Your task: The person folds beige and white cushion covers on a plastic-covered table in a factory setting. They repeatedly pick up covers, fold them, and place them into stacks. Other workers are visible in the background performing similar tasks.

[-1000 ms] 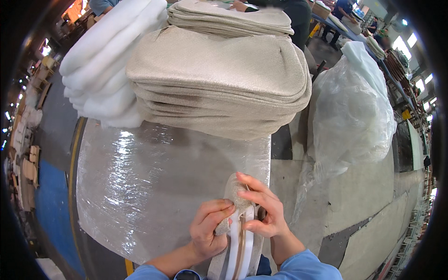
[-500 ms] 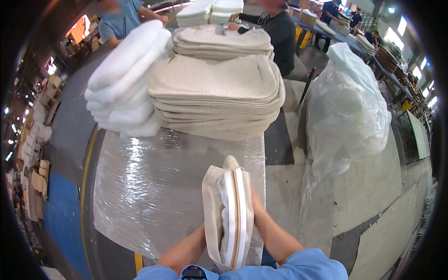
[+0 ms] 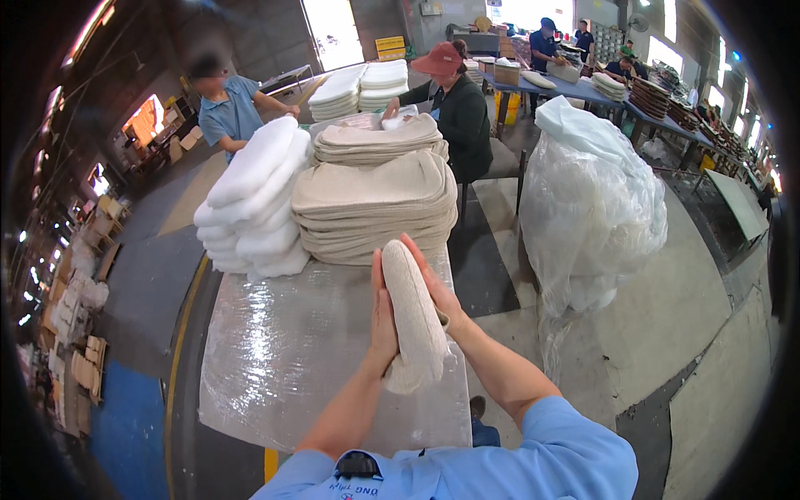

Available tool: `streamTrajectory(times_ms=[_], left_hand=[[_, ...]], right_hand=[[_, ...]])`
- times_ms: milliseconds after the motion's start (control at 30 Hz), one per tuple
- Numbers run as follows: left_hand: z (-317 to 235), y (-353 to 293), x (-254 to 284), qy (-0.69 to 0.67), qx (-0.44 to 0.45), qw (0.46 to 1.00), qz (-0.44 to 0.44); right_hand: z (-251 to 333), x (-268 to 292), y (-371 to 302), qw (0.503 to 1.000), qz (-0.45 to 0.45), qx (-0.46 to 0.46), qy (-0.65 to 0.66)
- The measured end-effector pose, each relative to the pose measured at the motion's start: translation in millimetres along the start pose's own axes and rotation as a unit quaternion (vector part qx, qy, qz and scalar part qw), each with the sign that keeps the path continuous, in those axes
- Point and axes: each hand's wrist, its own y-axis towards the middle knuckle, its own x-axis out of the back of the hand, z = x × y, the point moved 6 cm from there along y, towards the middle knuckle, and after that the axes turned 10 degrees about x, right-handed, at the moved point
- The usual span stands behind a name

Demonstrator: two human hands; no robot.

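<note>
A beige cushion (image 3: 414, 321) is standing on its narrow edge in front of the person, over the right-hand part of a table (image 3: 308, 350); whether its underside is touching the table cannot be told. The left hand (image 3: 383, 325) and the right hand (image 3: 437, 292) are gripping it between them, their palms lying along its two sides and their fingers pointing forward, nearly straight.

The table is showing a shiny grey top. Just beyond the cushion, a tall stack of beige covers (image 3: 375, 204) is resting there, with a lower beige stack (image 3: 379, 142) sitting behind it. White pads (image 3: 258, 200) are leaning against the left side of the tall stack. Farther back, more white pieces (image 3: 358, 89) are lying in two piles.

A co-worker in a red cap (image 3: 460, 117) is sitting to the right of these, and another in a blue shirt (image 3: 229, 108) is standing to the left. A large clear plastic bag (image 3: 592, 200) is bulging to the right of the table, and a long blue table (image 3: 575, 86) is stretching behind it.
</note>
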Motion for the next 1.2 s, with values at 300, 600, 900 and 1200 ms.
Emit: streamTrajectory(times_ms=[300,600,900,1200], left_hand=[[-26,-11,4,-0.078,0.040,0.995,0.046],[42,-98,-8,0.126,-0.049,0.991,-0.010],[156,-77,136,0.128,0.195,0.940,-0.248],[100,-89,178,0.004,0.171,0.938,-0.301]], right_hand=[[36,-37,-7,0.975,0.033,-0.030,-0.216],[130,-95,-66,0.871,0.107,-0.180,-0.444],[205,-27,-226,0.870,-0.075,-0.235,-0.428],[138,44,-302,0.874,-0.184,-0.173,-0.416]])
